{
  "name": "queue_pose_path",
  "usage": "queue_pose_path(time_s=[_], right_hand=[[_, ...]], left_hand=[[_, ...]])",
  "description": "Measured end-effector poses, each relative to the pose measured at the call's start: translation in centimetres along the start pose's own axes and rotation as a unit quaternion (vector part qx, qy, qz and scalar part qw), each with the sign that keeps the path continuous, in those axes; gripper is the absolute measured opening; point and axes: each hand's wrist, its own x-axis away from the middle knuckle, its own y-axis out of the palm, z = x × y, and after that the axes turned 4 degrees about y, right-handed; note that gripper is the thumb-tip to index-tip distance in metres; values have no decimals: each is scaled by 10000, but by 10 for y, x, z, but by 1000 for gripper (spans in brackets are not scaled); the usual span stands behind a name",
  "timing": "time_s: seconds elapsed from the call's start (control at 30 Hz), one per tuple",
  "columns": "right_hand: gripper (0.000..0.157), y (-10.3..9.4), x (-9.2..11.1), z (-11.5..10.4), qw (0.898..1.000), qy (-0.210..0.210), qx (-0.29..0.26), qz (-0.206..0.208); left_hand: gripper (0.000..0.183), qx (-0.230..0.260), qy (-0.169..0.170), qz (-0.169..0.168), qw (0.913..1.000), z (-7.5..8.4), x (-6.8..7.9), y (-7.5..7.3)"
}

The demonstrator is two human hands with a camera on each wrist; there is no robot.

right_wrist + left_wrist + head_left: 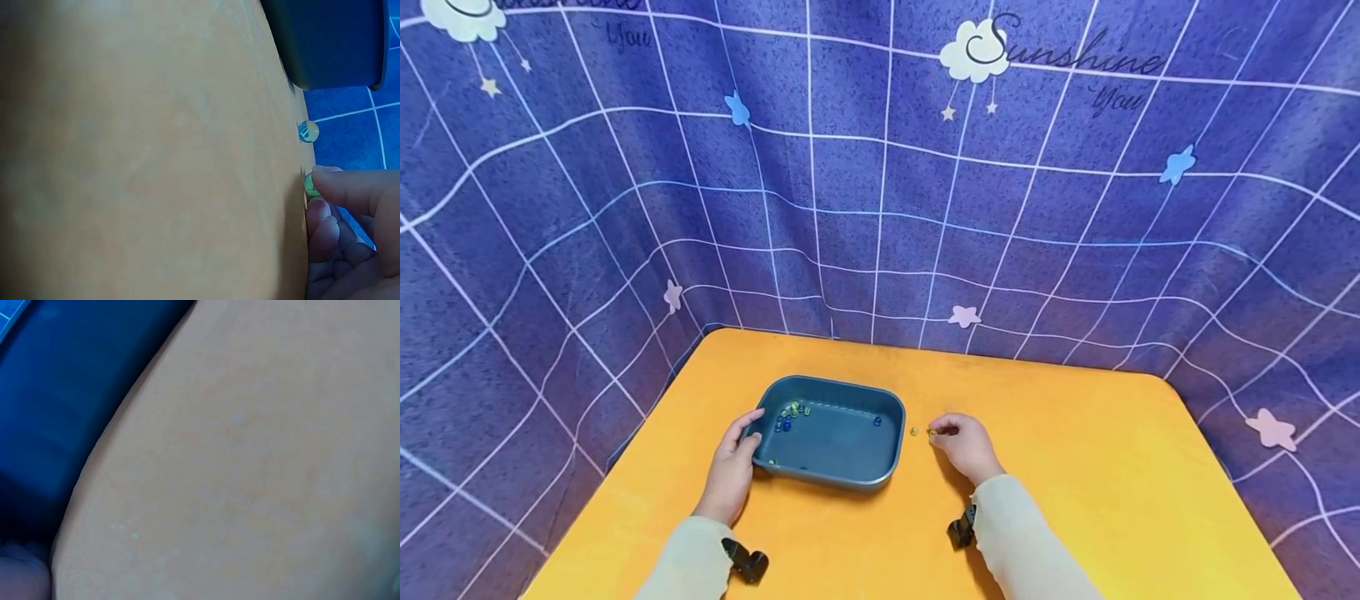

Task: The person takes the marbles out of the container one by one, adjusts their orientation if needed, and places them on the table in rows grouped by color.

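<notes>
A dark blue-grey rectangular tray (pixel 842 479) sits on the table, with several green and blue glass marbles (pixel 793 410) mostly near its left end. My left hand (pixel 732 467) grips the tray's left end at the rim. To the right of the tray, my right hand (pixel 966 446) pinches a yellow-green marble (pixel 310 185) between thumb and fingers, down at the tabletop. Another clear yellowish marble (pixel 913 432) lies between that hand and the tray. In the left wrist view, tabletop and the tray's dark side fill most of the picture, and only a bit of hand shows.
An orange-yellow tabletop (pixel 1112 483) spreads under everything. Behind it and at the sides hangs a purple-blue curtain (pixel 850 225) with white grid lines, stars and clouds. Each wrist carries a small black camera (pixel 748 562).
</notes>
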Motion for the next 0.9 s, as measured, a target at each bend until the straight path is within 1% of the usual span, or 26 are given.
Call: queue_pose_path(time_s=[0.2,0.33,0.4,0.5,0.63,0.73,0.9], right_hand=[[10,2,1,0,9996,84,-229,142],[15,2,3,-8,9979,211,-554,253],[18,2,4,-15,9967,185,-708,357],[19,4,5,-30,9945,-24,-850,613],[15,10,7,-55,9904,-617,-921,832],[15,16,9,-76,9876,-1072,-896,711],[19,34,8,-105,9870,-1487,-572,205]], left_hand=[[43,34,-20,-40,10000,-1,-1,-2],[44,-6,-11,-29,10000,-1,0,-1],[44,-37,13,-12,10000,0,-1,-1],[43,-59,33,0,10000,1,0,-1],[43,-65,56,-5,10000,0,-1,-1],[44,-59,63,-17,10000,0,0,-1],[43,-50,91,27,9999,-3,-2,-1]])
